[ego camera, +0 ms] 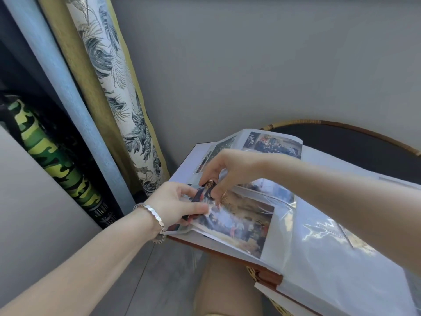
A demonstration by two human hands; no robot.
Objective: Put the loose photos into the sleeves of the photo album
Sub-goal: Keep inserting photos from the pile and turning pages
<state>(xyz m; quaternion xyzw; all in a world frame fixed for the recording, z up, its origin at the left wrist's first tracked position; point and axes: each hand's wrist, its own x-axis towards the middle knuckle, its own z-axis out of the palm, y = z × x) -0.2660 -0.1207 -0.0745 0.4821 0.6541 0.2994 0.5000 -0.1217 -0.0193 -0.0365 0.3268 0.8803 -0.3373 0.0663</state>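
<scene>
An insertion is in hand; a loose photo [206, 193] is pinched at its upper edge by the right hand [227, 169] and gripped lower down by the left hand [175, 201]; it is held at the outer edge of the open photo album [319, 270], just above a filled sleeve [239, 222]; whether it has entered a pocket cannot be told; next, the plastic mouth is judged to need holding open while the print is slid in flat.
</scene>
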